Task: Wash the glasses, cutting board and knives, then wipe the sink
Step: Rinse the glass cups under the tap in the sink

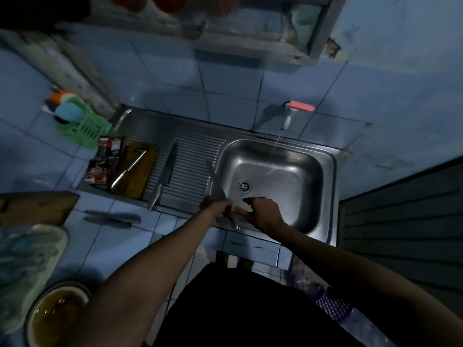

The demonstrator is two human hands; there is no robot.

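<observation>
Currently a knife (217, 182) is held over the near-left rim of the sink (330, 186), blade pointing far-left, handle toward the near edge. The left hand (220, 207) is curled round the handle. The right hand (263, 212) sits just beside it at the handle end; its fingers are bent, and something pale appears to be pinched there, possibly a sponge, but it cannot be told for sure.

Water is running from the tap (288, 116) into the far side of the basin, well apart from the knife.

For the step in hand, probably scrubbing this knife: the edge should be kept turned away from the right fingers, strokes made from spine toward edge, never along it. The grip on the wet handle should be kept firm. For rinsing, the blade would need to be carried under the stream.

A second knife (164, 175) lies on the drainboard, a third (129, 169) on the cutting board (140, 176) left of it. Two more knives (112, 219) lie on the counter, near-left. Glasses cannot be made out.
</observation>
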